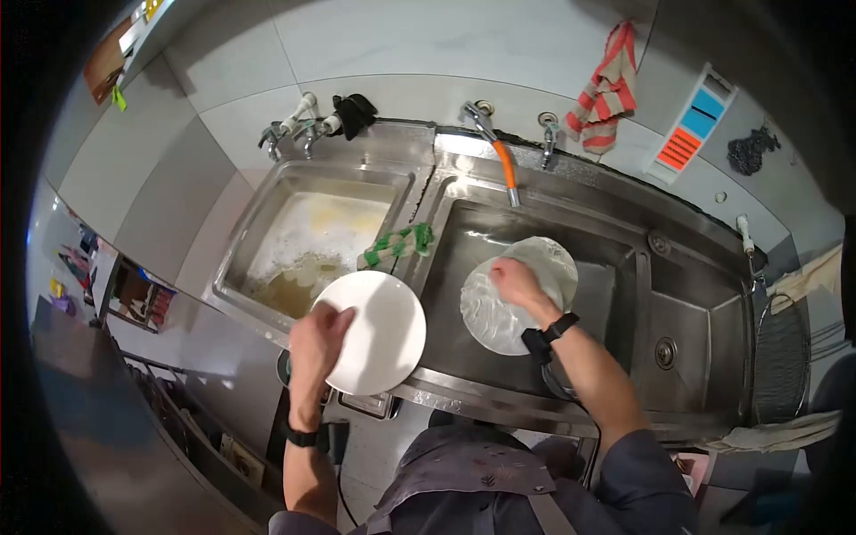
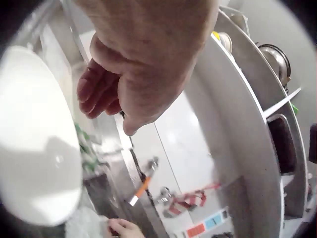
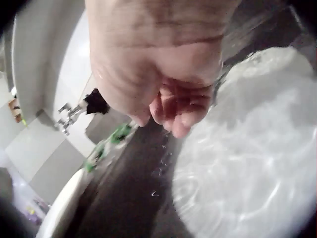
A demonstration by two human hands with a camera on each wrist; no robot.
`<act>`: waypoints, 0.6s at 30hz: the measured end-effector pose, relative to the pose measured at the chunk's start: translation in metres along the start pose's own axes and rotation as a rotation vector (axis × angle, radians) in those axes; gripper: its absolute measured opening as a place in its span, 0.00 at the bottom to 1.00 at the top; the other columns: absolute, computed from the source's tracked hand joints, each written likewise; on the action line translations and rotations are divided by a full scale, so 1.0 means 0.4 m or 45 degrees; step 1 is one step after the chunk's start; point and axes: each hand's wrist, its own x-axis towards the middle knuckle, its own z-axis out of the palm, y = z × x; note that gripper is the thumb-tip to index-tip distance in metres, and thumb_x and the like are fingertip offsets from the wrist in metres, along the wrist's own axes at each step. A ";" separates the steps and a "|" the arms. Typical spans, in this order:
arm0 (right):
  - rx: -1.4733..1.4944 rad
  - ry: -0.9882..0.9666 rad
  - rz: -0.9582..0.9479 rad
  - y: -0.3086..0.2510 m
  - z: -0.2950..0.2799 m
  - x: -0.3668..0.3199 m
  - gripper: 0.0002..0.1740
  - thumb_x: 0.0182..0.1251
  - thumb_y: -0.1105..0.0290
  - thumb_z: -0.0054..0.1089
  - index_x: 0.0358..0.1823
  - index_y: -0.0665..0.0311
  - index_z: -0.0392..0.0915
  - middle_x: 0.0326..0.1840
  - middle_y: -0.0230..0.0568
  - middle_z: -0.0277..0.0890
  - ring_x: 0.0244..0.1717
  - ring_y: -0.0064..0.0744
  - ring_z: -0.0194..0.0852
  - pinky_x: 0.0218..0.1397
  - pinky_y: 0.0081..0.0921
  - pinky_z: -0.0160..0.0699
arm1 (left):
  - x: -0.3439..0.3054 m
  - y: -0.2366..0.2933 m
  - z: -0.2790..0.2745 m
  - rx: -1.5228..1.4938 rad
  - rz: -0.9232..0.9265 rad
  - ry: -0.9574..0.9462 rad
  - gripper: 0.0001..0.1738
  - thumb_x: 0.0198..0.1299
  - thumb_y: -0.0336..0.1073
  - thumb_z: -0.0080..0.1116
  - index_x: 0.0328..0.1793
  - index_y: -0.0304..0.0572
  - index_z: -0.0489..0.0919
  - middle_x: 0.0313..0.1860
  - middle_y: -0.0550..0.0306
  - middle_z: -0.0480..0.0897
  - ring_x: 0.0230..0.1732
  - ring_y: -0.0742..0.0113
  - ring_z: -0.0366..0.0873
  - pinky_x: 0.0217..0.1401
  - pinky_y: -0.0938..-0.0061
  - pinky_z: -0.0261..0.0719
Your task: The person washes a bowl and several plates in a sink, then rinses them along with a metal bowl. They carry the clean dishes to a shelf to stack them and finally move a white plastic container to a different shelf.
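In the head view a white plate (image 1: 383, 343) lies over the front rim between the two left basins. Beside its left edge is my left hand (image 1: 314, 349); the left wrist view shows its fingers loosely bent, with nothing between them, next to the plate (image 2: 37, 144). My right hand (image 1: 517, 283) hovers over white plates (image 1: 557, 259) that overlap in the middle sink under rippling water. In the right wrist view its fingers (image 3: 181, 111) curl loosely inward around nothing, with water drops near the fingertips and the submerged plates (image 3: 247, 153) alongside.
The left basin (image 1: 234, 290) holds foamy, cloudy water. A green-and-white cloth (image 1: 399, 246) lies on the divider. An orange-hosed tap (image 1: 505, 165) points into the middle sink. A smaller basin (image 1: 687, 312) is at the right; a striped cloth (image 1: 608, 94) hangs on the wall.
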 end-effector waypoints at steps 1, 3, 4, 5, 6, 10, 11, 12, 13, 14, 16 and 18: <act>-0.138 0.032 0.062 0.063 -0.037 -0.008 0.13 0.71 0.62 0.60 0.45 0.62 0.85 0.46 0.59 0.85 0.49 0.60 0.84 0.52 0.50 0.82 | 0.016 -0.008 0.019 -0.025 -0.035 -0.075 0.21 0.63 0.50 0.71 0.41 0.35 0.87 0.34 0.37 0.88 0.38 0.40 0.88 0.43 0.55 0.84; -0.329 0.069 0.210 0.182 -0.093 -0.028 0.14 0.71 0.62 0.60 0.46 0.66 0.84 0.51 0.62 0.84 0.53 0.63 0.83 0.57 0.52 0.81 | 0.058 0.186 0.155 -0.085 0.308 -0.269 0.22 0.63 0.52 0.70 0.41 0.36 0.86 0.35 0.40 0.89 0.40 0.40 0.88 0.45 0.53 0.84; -0.382 0.074 0.292 0.230 -0.107 -0.039 0.16 0.70 0.61 0.61 0.47 0.68 0.84 0.53 0.62 0.83 0.54 0.63 0.82 0.59 0.52 0.81 | 0.079 0.232 0.235 -0.056 0.284 -0.397 0.25 0.61 0.54 0.70 0.43 0.34 0.85 0.37 0.36 0.88 0.42 0.38 0.87 0.46 0.51 0.84; -0.374 0.079 0.291 0.257 -0.122 -0.061 0.16 0.70 0.61 0.61 0.47 0.68 0.84 0.53 0.62 0.83 0.54 0.63 0.82 0.59 0.52 0.81 | 0.116 0.229 0.359 0.037 0.365 -0.468 0.28 0.60 0.56 0.70 0.45 0.33 0.84 0.40 0.33 0.88 0.46 0.36 0.87 0.49 0.49 0.85; -0.369 -0.036 0.334 0.279 -0.132 -0.086 0.16 0.69 0.64 0.58 0.52 0.67 0.83 0.56 0.63 0.82 0.58 0.63 0.81 0.61 0.52 0.80 | 0.128 0.253 0.452 0.154 0.340 -0.503 0.31 0.60 0.58 0.69 0.46 0.30 0.85 0.42 0.31 0.88 0.49 0.35 0.87 0.54 0.49 0.85; -0.368 -0.137 0.258 0.343 -0.093 -0.117 0.16 0.71 0.65 0.59 0.50 0.69 0.83 0.55 0.63 0.83 0.60 0.64 0.80 0.64 0.53 0.78 | 0.131 0.213 0.760 0.225 0.422 -0.424 0.34 0.65 0.53 0.61 0.55 0.17 0.81 0.49 0.19 0.84 0.54 0.33 0.86 0.61 0.53 0.85; -0.382 -0.180 0.388 0.311 -0.111 -0.118 0.18 0.71 0.66 0.56 0.55 0.68 0.83 0.59 0.62 0.82 0.64 0.63 0.78 0.67 0.50 0.77 | 0.140 0.148 0.851 0.232 0.421 -0.433 0.34 0.65 0.53 0.61 0.55 0.17 0.81 0.49 0.19 0.84 0.54 0.33 0.86 0.61 0.53 0.85; -0.376 -0.184 0.396 0.297 -0.102 -0.101 0.18 0.71 0.66 0.56 0.55 0.68 0.83 0.59 0.62 0.82 0.64 0.63 0.78 0.67 0.50 0.77 | 0.157 0.072 0.946 0.374 0.401 -0.421 0.30 0.65 0.49 0.59 0.56 0.22 0.83 0.49 0.21 0.84 0.55 0.37 0.87 0.62 0.54 0.85; -0.313 -0.150 0.427 0.286 -0.096 -0.085 0.20 0.71 0.66 0.55 0.58 0.68 0.82 0.61 0.61 0.81 0.65 0.62 0.78 0.68 0.49 0.77 | 0.171 0.023 1.005 0.515 0.382 -0.408 0.27 0.66 0.46 0.57 0.57 0.27 0.84 0.50 0.24 0.85 0.56 0.41 0.87 0.62 0.56 0.85; -0.251 -0.111 0.455 0.289 -0.097 -0.075 0.22 0.70 0.66 0.54 0.61 0.67 0.81 0.63 0.60 0.81 0.66 0.62 0.78 0.69 0.48 0.77 | 0.189 0.001 1.023 0.518 0.386 -0.413 0.27 0.66 0.46 0.57 0.57 0.27 0.84 0.50 0.24 0.85 0.56 0.41 0.87 0.62 0.56 0.85; -0.203 -0.111 0.388 0.353 -0.024 -0.012 0.27 0.69 0.64 0.54 0.67 0.68 0.77 0.65 0.63 0.79 0.66 0.62 0.79 0.69 0.47 0.77 | 0.233 -0.041 1.017 0.577 0.660 -1.034 0.21 0.67 0.43 0.54 0.57 0.41 0.88 0.52 0.38 0.89 0.56 0.50 0.88 0.61 0.58 0.86; -0.102 -0.154 0.367 0.302 0.021 0.043 0.30 0.68 0.65 0.55 0.70 0.70 0.74 0.64 0.67 0.79 0.66 0.63 0.78 0.70 0.47 0.76 | 0.217 -0.064 0.984 0.748 1.045 -0.865 0.18 0.65 0.39 0.54 0.54 0.51 0.91 0.53 0.48 0.90 0.56 0.56 0.89 0.61 0.60 0.87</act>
